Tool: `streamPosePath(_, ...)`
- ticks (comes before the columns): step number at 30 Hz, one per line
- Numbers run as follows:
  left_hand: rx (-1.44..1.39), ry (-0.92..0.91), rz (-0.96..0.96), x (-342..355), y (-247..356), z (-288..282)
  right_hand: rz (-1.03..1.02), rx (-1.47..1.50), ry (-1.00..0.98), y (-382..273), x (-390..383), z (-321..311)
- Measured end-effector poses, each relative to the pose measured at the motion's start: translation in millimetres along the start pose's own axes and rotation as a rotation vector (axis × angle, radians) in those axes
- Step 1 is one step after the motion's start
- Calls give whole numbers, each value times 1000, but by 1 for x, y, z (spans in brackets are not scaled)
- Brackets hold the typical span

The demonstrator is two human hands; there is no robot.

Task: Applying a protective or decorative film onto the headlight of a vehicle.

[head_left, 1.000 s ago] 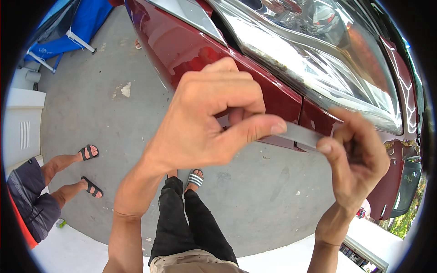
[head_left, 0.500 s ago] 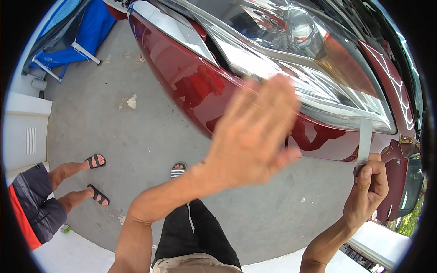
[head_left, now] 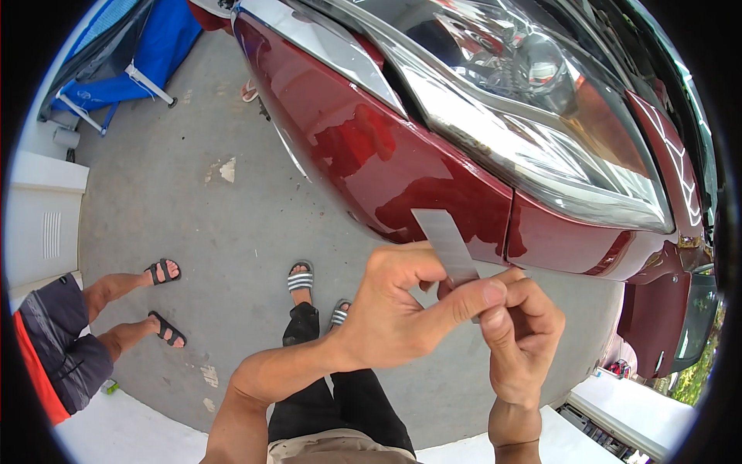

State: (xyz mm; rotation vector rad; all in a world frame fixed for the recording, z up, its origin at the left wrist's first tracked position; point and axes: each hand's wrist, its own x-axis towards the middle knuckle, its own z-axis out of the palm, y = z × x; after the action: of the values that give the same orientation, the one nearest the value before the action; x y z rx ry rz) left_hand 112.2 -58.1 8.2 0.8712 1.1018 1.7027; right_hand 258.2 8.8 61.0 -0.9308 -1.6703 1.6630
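Note:
A short, semi-glossy grey strip (head_left: 444, 238), which looks like tape, stands up between my hands in front of the dark red car bumper (head_left: 332, 147). My left hand (head_left: 402, 309) is closed on it, its thumb and fingers at the strip's lower part. Fingertips of my right hand (head_left: 523, 336) pinch at the lower end, touching the left thumb, and partly hide it. Just beyond the hands is the car's clear headlight (head_left: 495, 116), with a chrome-like inside and an amber section on the right.
At the left, a person in dark shorts (head_left: 66, 340) and black sandals stands on the grey floor (head_left: 201, 232). A blue folding chair-like item (head_left: 154, 46) is at the far left. A white wall (head_left: 46, 209) lines the left side. Another dark red car part (head_left: 657, 325) is at the right.
My left hand has drawn back from the headlight to the strip. My right hand has moved left with the strip, away from the headlight's lower right corner.

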Motion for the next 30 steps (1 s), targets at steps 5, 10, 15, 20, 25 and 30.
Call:
streamPosePath(5, 41, -94, 56, -2, 11, -29, 73, 113, 7, -7, 11, -25)
streamPosePath(10, 369, -56, 352, 55, 30, -62, -313, -631, 118, -32, 42, -28)
streamPosePath(15, 517, -86, 328, 94, 34, -59, -538, -1075, 98, -43, 79, -23)
streamPosePath(20, 758, 12, 280, 108, 37, -72, -508, -1097, 234, -36, 96, -6)
streamPosePath(25, 687, 140, 147, 107, 59, -46, -633, -1249, 384, -28, 105, -2)
streamPosePath(30, 738, 139, 253, 110, 51, -47, -619, -1317, 412, -34, 105, 2)
